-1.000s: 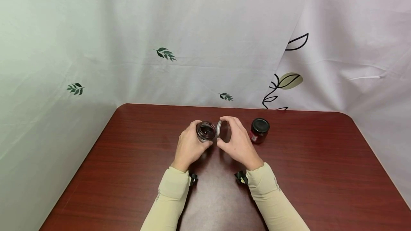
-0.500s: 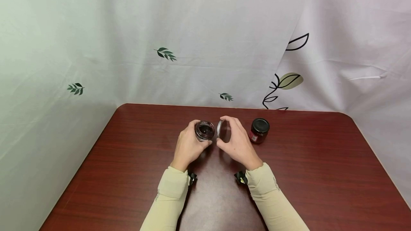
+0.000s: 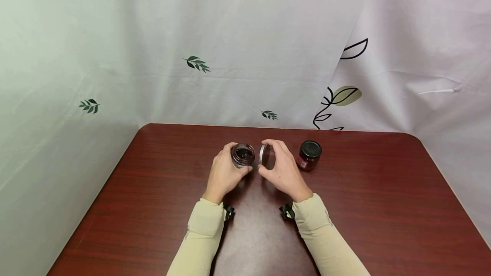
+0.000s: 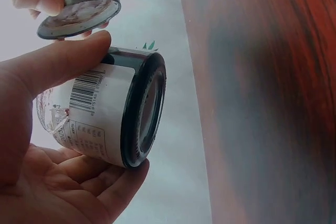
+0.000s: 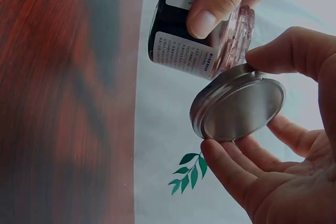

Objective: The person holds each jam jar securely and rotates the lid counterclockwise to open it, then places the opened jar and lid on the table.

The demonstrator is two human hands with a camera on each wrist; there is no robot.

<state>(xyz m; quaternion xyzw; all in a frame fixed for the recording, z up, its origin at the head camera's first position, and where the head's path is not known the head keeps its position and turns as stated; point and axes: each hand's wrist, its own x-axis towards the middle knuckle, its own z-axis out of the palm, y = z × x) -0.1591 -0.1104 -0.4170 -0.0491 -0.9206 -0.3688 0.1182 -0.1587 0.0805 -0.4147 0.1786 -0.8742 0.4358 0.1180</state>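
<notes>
My left hand [image 3: 225,176] grips an open glass jar [image 3: 243,155] of dark contents, thumb on the near side and fingers round the far side. In the left wrist view the jar [image 4: 100,106] shows a white label with a barcode. My right hand [image 3: 283,169] holds a round metal lid [image 3: 262,154] by its rim, tilted on edge just right of the jar's mouth. The right wrist view has the silvery lid [image 5: 239,106] pinched between thumb and fingertips, apart from the jar [image 5: 184,53]. The lid's inner face [image 4: 84,15] looks smeared.
A second dark jar [image 3: 310,155] with a black lid and a red label stands upright on the table, right of my right hand. The reddish-brown wooden table [image 3: 383,191] meets a white curtain [image 3: 238,46] with leaf prints at its back edge.
My left hand has shifted the jar slightly to the left, widening the gap to the lid. The right hand keeps the lid in nearly the same place.
</notes>
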